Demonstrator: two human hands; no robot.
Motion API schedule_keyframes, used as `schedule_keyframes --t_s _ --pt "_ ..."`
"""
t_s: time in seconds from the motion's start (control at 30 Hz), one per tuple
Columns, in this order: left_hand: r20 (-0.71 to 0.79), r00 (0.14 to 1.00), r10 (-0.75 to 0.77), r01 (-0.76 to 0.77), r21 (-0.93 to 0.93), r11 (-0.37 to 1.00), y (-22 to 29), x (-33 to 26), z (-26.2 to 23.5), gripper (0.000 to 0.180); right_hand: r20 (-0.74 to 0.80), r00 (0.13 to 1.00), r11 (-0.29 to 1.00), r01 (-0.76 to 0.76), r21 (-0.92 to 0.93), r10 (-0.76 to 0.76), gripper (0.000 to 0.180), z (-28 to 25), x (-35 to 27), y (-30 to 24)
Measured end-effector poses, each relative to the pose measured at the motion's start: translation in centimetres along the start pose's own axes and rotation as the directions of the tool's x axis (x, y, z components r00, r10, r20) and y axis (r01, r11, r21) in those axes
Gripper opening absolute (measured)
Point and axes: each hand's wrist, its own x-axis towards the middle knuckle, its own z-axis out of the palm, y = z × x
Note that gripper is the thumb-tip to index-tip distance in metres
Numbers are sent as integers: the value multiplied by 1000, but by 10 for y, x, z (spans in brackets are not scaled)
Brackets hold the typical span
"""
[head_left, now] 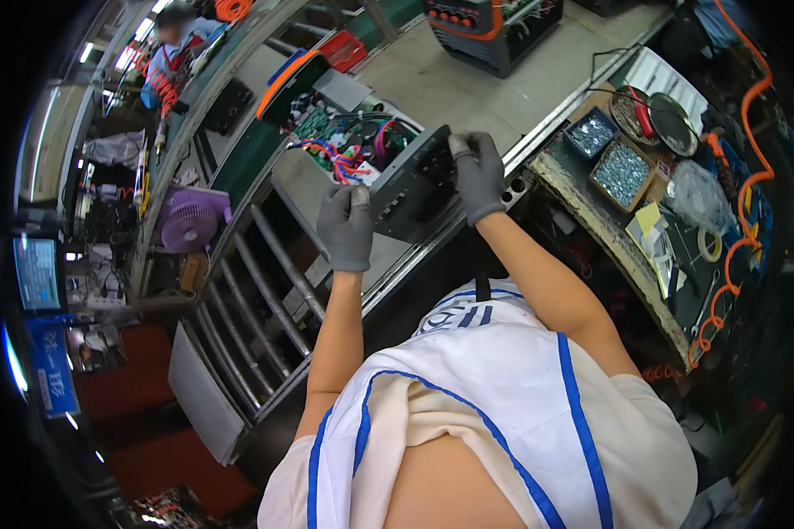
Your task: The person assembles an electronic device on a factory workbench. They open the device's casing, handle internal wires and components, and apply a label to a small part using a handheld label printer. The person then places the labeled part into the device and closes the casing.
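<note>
An opened electronic machine (344, 123) lies before me, with green circuit boards and red and blue wires bared inside. Along its near side stands a black panel (415, 189) with slots and small holes. My right hand (479, 176), in a grey glove, is closed on the panel's right end, thumb over the top edge. At the left end, my gloved left hand (346, 226) is curled closed against the panel's corner, beside a white connector on the wires. The fingertips of that hand are partly hidden.
Metal rollers (265, 291) run to the lower left. Another orange-trimmed machine (494, 35) stands farther along the line. On the right-hand bench (609, 238) are boxes of screws (623, 175), a plastic bag and tape. An orange coiled hose (750, 189) hangs there. A purple fan (190, 220) stands left.
</note>
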Motion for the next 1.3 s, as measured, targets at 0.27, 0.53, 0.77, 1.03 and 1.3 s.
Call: schedule_keyframes --t_s 0.27,0.53,0.77,1.03,1.3 --pt "232 934 273 -336 305 891 13 43 49 26 615 771 870 -409 275 168 50 -31 39 30" --pt "237 963 125 -220 435 873 55 40 74 38 171 857 872 -467 -142 487 39 -223 -23 39" --pt "152 984 93 -168 621 765 48 36 86 41 -671 664 907 -421 26 328 16 -436 -85 44" --pt "89 993 81 -119 638 761 56 36 93 45 -814 560 919 -385 -92 153 17 -509 -51 3" --pt "122 992 16 -91 638 764 53 35 88 39 -390 920 309 -363 -879 -27 23 -525 -28 10"
